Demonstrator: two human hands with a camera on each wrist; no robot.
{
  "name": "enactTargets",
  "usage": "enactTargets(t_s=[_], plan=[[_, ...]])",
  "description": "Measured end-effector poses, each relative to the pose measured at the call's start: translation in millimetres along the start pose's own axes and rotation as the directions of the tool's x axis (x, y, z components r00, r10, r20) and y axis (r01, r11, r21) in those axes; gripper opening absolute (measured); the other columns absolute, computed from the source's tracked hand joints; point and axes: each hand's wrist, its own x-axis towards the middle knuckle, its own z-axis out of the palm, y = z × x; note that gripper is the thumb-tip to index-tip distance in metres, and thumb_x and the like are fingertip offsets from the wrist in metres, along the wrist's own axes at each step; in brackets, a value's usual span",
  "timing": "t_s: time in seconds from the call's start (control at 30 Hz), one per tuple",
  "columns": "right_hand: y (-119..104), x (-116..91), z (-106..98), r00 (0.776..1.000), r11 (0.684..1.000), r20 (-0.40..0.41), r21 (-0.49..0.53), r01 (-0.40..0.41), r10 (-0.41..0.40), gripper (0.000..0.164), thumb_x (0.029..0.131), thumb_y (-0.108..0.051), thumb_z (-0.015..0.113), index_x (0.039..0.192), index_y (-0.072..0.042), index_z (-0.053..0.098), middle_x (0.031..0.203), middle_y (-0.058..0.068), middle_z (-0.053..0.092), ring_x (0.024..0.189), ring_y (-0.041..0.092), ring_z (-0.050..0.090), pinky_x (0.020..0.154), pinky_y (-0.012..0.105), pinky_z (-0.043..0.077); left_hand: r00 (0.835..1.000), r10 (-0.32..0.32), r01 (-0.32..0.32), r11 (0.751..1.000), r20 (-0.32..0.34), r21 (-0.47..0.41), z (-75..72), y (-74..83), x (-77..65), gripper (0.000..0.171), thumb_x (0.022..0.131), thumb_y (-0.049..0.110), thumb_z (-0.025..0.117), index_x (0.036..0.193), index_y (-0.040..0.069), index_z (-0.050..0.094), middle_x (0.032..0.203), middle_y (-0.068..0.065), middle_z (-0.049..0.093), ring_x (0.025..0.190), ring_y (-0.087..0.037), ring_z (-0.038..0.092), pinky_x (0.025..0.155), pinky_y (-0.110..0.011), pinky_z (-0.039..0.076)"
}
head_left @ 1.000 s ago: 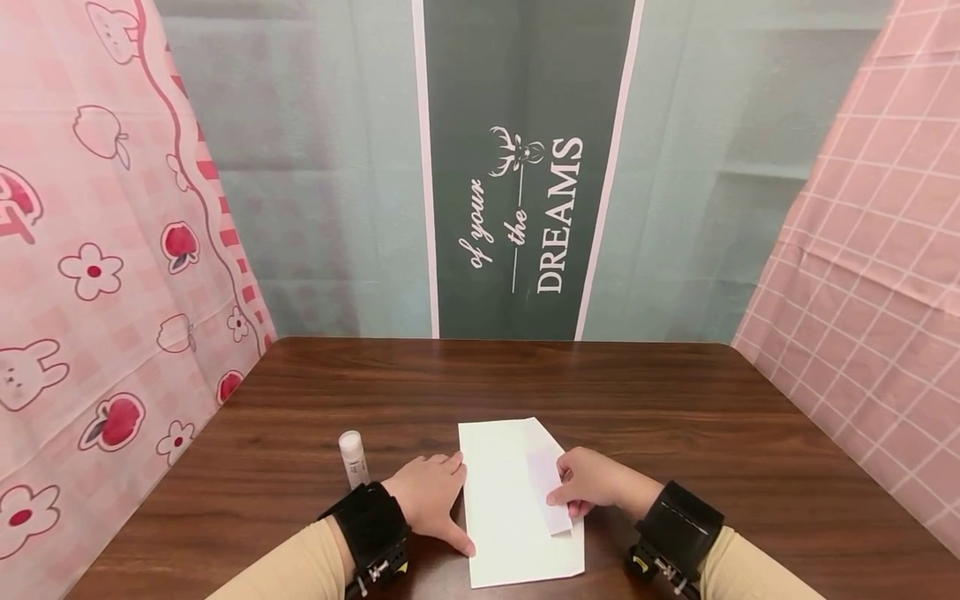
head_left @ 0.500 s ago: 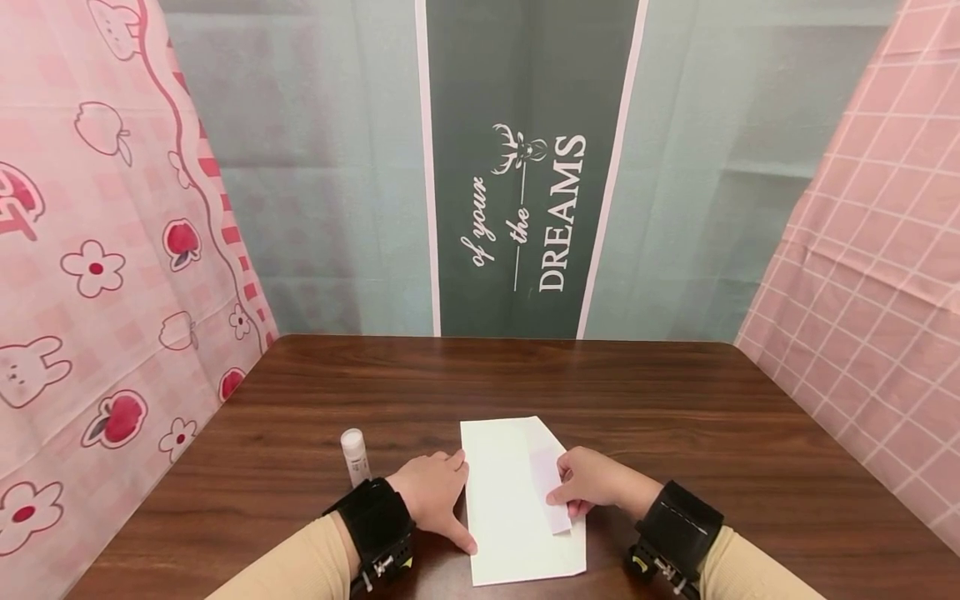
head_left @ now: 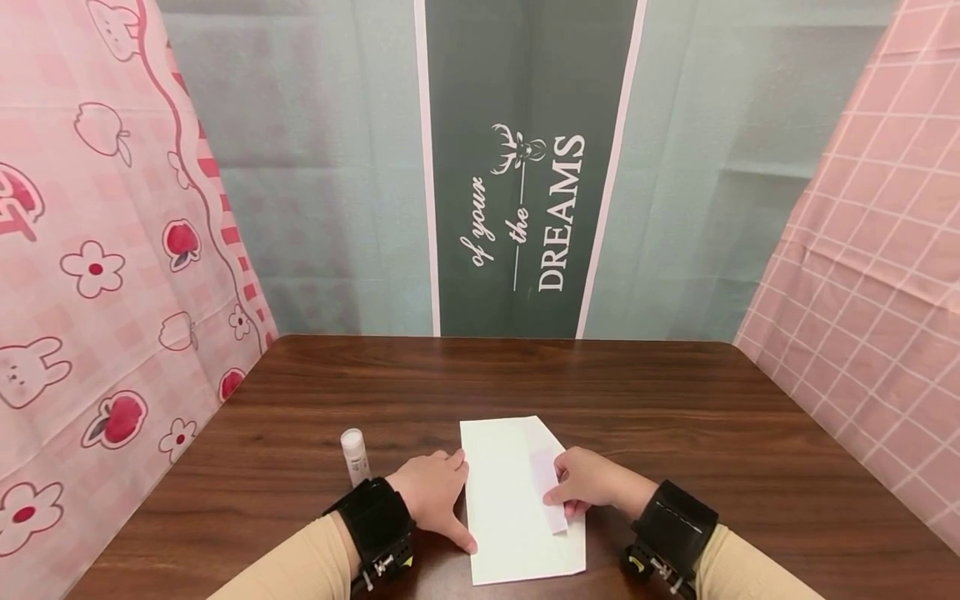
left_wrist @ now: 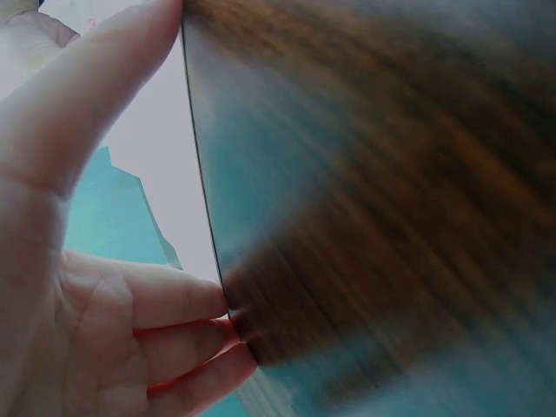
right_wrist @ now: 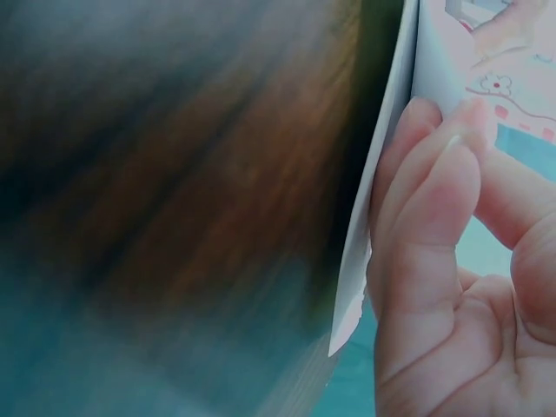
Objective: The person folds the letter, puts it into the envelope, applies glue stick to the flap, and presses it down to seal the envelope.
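Note:
A white sheet of paper (head_left: 498, 508) with a slanted upper right corner lies on the table in the head view. My left hand (head_left: 432, 497) rests along its left edge, thumb and fingers spread; in the left wrist view the fingertips (left_wrist: 213, 300) touch the tabletop at that edge. A pale lilac paper flap or strip (head_left: 543, 475) lies over the sheet's right side; whether it is joined to the sheet cannot be told. With thumb and curled fingers, my right hand (head_left: 592, 481) pinches its right edge. The right wrist view shows paper (right_wrist: 369, 200) bent up beside these fingers.
What looks like a clear glue stick with a white cap (head_left: 355, 457) stands left of my left wrist. Brown wood-grain table (head_left: 645, 383) extends behind and to both sides. Patterned curtains (head_left: 885, 275) hang around it.
Over the last half second my right hand shifts slightly left with the lilac paper. My left hand and the white sheet stay almost still.

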Motion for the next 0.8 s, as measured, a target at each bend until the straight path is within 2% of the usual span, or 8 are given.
enactTargets(t_s=[0.3,0.5,0.67,0.8], plan=[[-2.1,3.4,1.9,1.0,1.0,0.005,-0.013,0.006,-0.006,0.026,0.076,-0.015,0.076,0.072,-0.006,0.052,0.05,0.0,0.053,0.043,0.006,0.049,0.044,0.019,0.039,1.0,-0.003,0.003,1.0,-0.013,-0.002,1.3,-2.1,-0.7,0.104,0.059,0.077,0.065,0.13,0.003,0.052,0.136,-0.014,0.048,0.119,-0.023,0.048,0.092,-0.034,0.043],[-0.5,3.7,2.3,1.0,1.0,0.018,0.022,0.013,-0.013,0.026,0.078,-0.014,0.075,0.071,-0.006,0.051,0.05,0.0,0.054,0.043,0.006,0.049,0.044,0.019,0.041,1.0,0.014,-0.014,1.0,-0.027,-0.009,1.8,-2.6,-1.5,0.103,0.059,0.076,0.065,0.13,0.001,0.052,0.136,-0.015,0.048,0.118,-0.024,0.048,0.091,-0.034,0.044],[0.9,2.6,3.1,0.999,0.992,0.037,0.13,0.004,-0.009,0.021,0.085,-0.009,0.065,0.07,-0.003,0.052,0.053,0.004,0.056,0.044,0.009,0.053,0.046,0.022,0.046,0.999,0.013,-0.013,1.0,-0.03,0.0,2.8,-2.8,-0.9,0.105,0.059,0.077,0.065,0.13,0.001,0.052,0.136,-0.014,0.048,0.119,-0.023,0.047,0.092,-0.033,0.043],[1.9,1.8,3.8,0.998,0.973,0.06,0.232,-0.01,-0.004,0.018,0.088,-0.003,0.057,0.071,-0.001,0.053,0.055,0.005,0.056,0.046,0.01,0.055,0.047,0.022,0.047,0.999,0.015,-0.015,1.0,-0.032,-0.001,2.6,-2.3,-0.7,0.104,0.059,0.076,0.065,0.13,0.001,0.052,0.136,-0.014,0.048,0.119,-0.023,0.048,0.092,-0.033,0.043]])
